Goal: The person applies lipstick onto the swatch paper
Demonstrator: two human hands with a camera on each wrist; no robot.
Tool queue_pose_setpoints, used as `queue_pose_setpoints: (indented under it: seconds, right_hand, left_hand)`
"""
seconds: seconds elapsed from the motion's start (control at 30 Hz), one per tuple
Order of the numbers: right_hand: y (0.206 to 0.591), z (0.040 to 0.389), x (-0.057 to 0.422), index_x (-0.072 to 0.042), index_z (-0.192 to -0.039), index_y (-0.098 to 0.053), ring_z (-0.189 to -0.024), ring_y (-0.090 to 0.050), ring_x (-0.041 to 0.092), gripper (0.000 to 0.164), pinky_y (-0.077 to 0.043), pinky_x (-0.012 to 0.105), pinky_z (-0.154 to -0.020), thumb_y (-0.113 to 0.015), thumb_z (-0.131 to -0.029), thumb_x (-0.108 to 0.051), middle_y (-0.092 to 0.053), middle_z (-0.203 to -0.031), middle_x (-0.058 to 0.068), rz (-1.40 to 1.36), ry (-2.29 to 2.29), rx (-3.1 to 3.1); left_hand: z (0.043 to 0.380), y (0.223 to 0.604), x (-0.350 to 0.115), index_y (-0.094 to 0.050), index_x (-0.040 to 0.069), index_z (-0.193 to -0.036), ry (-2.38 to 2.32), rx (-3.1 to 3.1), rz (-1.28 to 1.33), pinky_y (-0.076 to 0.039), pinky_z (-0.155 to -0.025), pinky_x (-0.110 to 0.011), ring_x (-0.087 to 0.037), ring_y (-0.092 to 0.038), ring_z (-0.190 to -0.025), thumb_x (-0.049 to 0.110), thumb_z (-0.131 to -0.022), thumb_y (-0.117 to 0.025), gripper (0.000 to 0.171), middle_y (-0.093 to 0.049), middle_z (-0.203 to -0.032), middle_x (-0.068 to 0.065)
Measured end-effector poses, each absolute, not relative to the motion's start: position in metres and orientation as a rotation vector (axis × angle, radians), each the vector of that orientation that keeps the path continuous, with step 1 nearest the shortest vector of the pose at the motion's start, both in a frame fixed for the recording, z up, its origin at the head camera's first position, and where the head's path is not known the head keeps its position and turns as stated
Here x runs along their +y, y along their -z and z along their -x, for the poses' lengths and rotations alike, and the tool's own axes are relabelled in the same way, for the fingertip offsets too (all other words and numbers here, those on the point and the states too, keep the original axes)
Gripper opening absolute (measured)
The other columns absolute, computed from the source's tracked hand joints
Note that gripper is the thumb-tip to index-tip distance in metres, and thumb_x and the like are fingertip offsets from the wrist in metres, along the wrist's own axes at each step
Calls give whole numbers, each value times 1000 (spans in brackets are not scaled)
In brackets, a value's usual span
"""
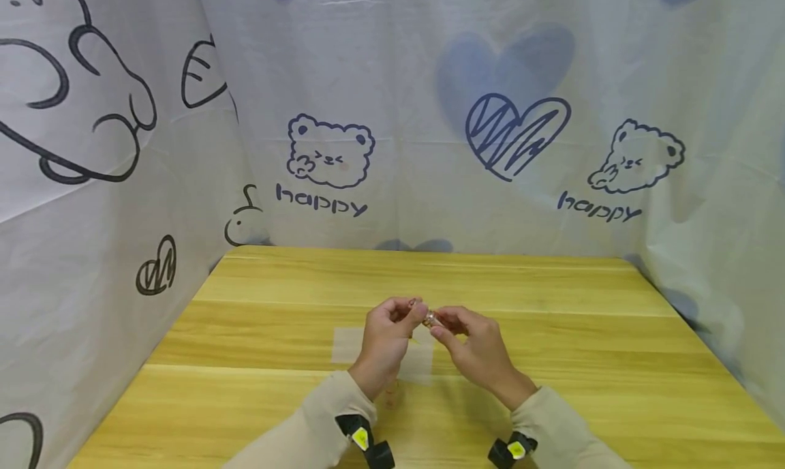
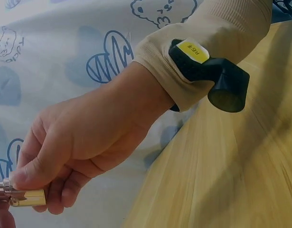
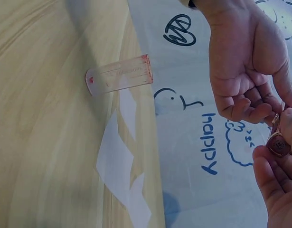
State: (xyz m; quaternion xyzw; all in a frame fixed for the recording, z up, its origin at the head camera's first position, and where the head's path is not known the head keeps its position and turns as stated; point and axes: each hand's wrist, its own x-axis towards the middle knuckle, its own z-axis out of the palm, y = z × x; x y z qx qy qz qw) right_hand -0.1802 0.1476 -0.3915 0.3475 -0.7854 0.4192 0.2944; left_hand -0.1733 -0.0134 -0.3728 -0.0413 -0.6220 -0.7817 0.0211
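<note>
Gold-toned object, partly hidden, in pinching grip of left hand and right hand

small shiny gold-pink piece | slanted | held between left hand, right hand

White cloth hangs around three sides here, wrinkled and faintly creased, like thin walls. On the back cloth I can see two curly bear heads, the left bear and the right bear, each with "happy" lettered beneath. Between them sits a scribbled blue heart, overlapping a pale blue heart. The left cloth carries bold black cartoon outlines and a small dark heart. The right cloth slopes past the yellowish wood-grain table, where soft shadows fall.
</note>
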Motion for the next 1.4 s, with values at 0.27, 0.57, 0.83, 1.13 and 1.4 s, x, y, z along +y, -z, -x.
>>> queue_pose_setpoints:
  seconds: [0.27, 0.57, 0.83, 1.13, 1.4]
  right_hand:
    - [389, 177, 149, 7, -104, -66, -72, -68, 17, 15, -56, 28, -61, -55, -95, 8, -70, -87, 11, -922, -1343, -2160]
    - [385, 176, 151, 10, -104, -65, -69, -66, 18, 26, -56, 32, -60, -39, -102, 4, -68, -85, 13, -895, -1485, -2212]
    - [392, 179, 148, 4, -116, -60, -78, -66, 20, 37, -56, 29, -65, -74, -88, -17, -67, -98, 13, -924, -1158, -1995]
    - [391, 179, 144, -1, -101, -64, -72, -63, 15, 40, -53, 21, -64, -84, -67, 7, -64, -92, 7, -855, -1053, -1934]
    - [392, 183, 147, 2, -103, -67, -72, -65, 14, 20, -54, 22, -64, -68, -92, -14, -68, -86, 6, -904, -1034, -1971]
  left_hand:
    - [174, 372, -13, -61, -9, -112, 2473, -1873, 209, -43, -65, -20, -12, -55, -83, 13, -94, -66, 29, -63, -98, -6]
    - [173, 374, -13, -59, -12, -111, 2517, -1841, 250, -42, -67, -22, -12, -55, -87, 16, -92, -67, 35, -65, -105, -7]
    - [172, 372, -9, -60, -1, -99, 2544, -1759, 102, -40, -65, -22, -11, -52, -82, 15, -94, -65, 17, -64, -118, -12]
    - [171, 372, -8, -60, 1, -99, 2597, -1721, 58, -40, -65, -22, -11, -50, -79, 17, -94, -65, 18, -64, -119, -11]
    - [173, 371, -10, -60, -4, -114, 2572, -1744, 96, -38, -67, -23, -12, -48, -80, 22, -95, -62, 32, -65, -115, -8]
